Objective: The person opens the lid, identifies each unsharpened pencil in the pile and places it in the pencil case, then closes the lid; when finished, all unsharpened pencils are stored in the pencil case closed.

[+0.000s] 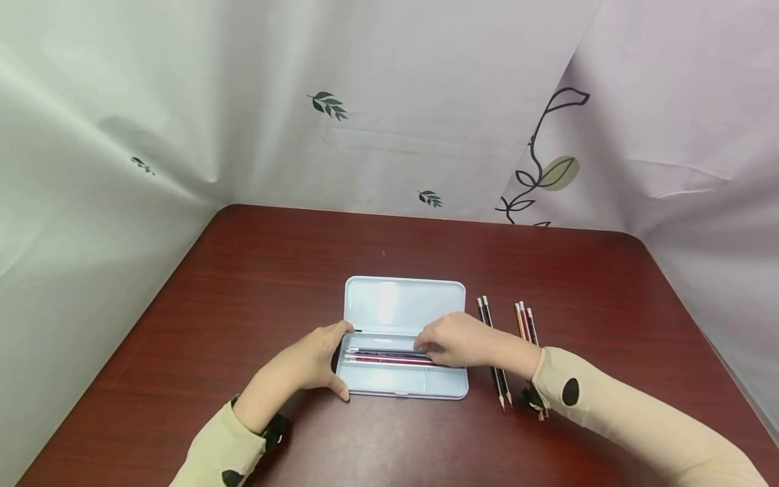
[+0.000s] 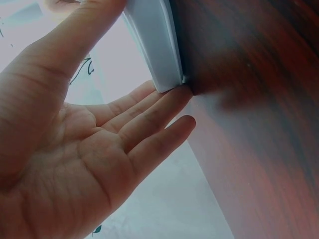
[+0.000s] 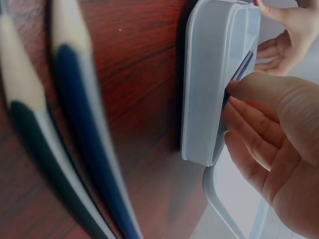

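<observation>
A white pencil case [image 1: 380, 384] lies on the table with its lid [image 1: 365, 301] tilted back. My left hand [image 1: 313, 358] holds its left end, thumb at the front corner and fingers toward the hinge side. In the left wrist view several fingers touch the end wall of the case [image 2: 154, 50]. Inside the case, a few pencils [image 1: 371, 360] lie lengthwise, purple and red ones among them. Over the right part of the tray, my right hand [image 1: 459, 341] pinches a dark purple pencil [image 3: 244, 65] between thumb and fingers; its right end is hidden by the hand.
Two dark pencils [image 1: 494, 338] lie right of the case, points toward me, partly under my right forearm. Farther right is another group of pencils [image 1: 525, 321], also partly covered by the arm. A white patterned curtain [image 1: 389, 135] hangs behind the reddish-brown table [image 1: 274, 270].
</observation>
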`<control>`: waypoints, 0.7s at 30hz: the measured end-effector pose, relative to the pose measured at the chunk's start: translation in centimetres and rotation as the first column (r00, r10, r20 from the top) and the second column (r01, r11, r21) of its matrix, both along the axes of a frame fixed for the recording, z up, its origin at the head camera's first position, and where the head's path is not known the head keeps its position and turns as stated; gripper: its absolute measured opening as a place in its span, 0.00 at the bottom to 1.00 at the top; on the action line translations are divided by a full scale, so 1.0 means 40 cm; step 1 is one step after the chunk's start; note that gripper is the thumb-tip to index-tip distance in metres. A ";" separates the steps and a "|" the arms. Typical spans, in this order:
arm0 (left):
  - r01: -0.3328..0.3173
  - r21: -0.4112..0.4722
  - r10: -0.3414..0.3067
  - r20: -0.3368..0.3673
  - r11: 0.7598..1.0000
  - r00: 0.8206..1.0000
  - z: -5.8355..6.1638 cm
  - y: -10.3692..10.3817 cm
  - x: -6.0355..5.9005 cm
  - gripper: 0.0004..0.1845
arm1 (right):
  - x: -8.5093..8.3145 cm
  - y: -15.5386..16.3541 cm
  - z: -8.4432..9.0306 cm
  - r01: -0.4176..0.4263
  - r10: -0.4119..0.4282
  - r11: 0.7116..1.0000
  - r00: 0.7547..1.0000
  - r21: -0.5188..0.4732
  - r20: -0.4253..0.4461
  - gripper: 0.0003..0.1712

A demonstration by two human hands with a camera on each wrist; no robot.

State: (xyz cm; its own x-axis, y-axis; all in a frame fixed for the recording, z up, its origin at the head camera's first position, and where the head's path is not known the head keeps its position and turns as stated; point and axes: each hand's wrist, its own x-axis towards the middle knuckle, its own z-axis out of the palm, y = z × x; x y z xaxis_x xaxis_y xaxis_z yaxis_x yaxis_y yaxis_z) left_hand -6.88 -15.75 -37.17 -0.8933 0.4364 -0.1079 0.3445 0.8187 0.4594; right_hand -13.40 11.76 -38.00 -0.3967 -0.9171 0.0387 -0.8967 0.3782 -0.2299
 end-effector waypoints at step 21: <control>-0.026 0.002 0.026 0.037 1.000 0.999 -0.003 0.004 -0.003 0.48 | -0.004 0.092 0.023 0.140 -0.137 0.988 0.989 -0.060 0.058 0.12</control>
State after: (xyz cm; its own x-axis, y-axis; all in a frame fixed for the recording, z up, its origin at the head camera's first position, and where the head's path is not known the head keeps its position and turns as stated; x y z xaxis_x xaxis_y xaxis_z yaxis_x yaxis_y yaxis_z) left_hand -7.00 -15.57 -37.30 -0.8997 0.4134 -0.1401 0.3060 0.8262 0.4730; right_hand -13.58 15.45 -37.07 -0.5228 -0.8496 0.0700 -0.8223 0.4810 -0.3041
